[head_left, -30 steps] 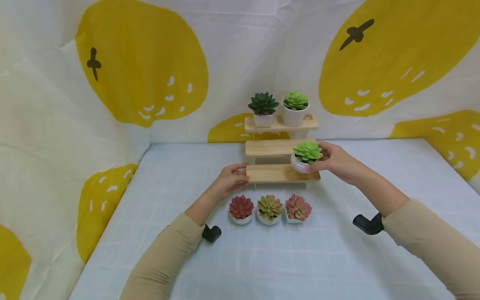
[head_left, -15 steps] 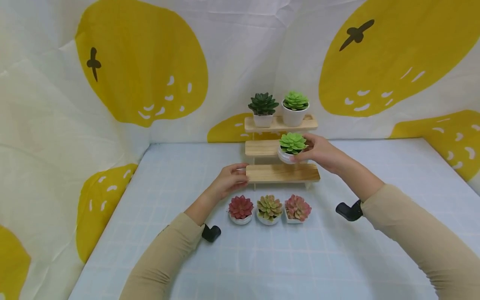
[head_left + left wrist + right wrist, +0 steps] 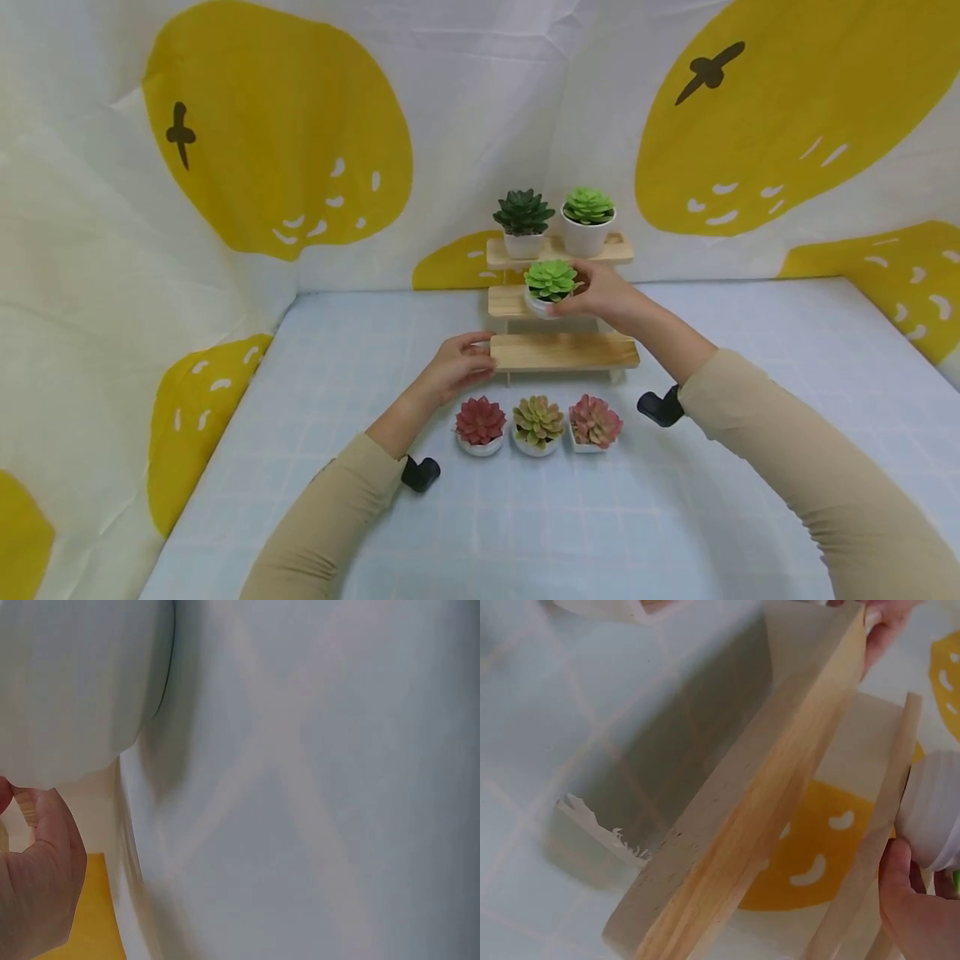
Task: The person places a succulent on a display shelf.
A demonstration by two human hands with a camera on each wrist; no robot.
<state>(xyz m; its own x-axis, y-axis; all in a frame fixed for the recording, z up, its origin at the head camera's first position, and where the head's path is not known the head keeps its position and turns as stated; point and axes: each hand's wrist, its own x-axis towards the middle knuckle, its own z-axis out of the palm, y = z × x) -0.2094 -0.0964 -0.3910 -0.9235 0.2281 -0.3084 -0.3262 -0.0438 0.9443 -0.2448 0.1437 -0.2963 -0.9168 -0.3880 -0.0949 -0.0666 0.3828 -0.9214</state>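
A three-tier wooden stand (image 3: 564, 352) stands at the back of the table. My left hand (image 3: 454, 363) grips the left end of its lowest shelf; in the left wrist view a bit of wood shows between the curled fingers (image 3: 56, 832). With thumb and fingers my right hand (image 3: 609, 295) holds a light green potted succulent (image 3: 551, 281) at the middle shelf, left of centre. Its white ribbed pot (image 3: 934, 814) is close against that shelf in the right wrist view; whether it bears on it I cannot tell.
On the top shelf stand a dark green succulent (image 3: 523, 213) and another light green succulent (image 3: 588, 218). Before the stand sit a red succulent (image 3: 481, 422), a yellow-green succulent (image 3: 537, 422) and a pink succulent (image 3: 595, 422). A fruit-print cloth (image 3: 480, 100) hangs behind.
My right hand has carried the light green succulent leftward and back, from above the right end of the lowest shelf to the middle shelf. The left hand has stayed at the lowest shelf's end.
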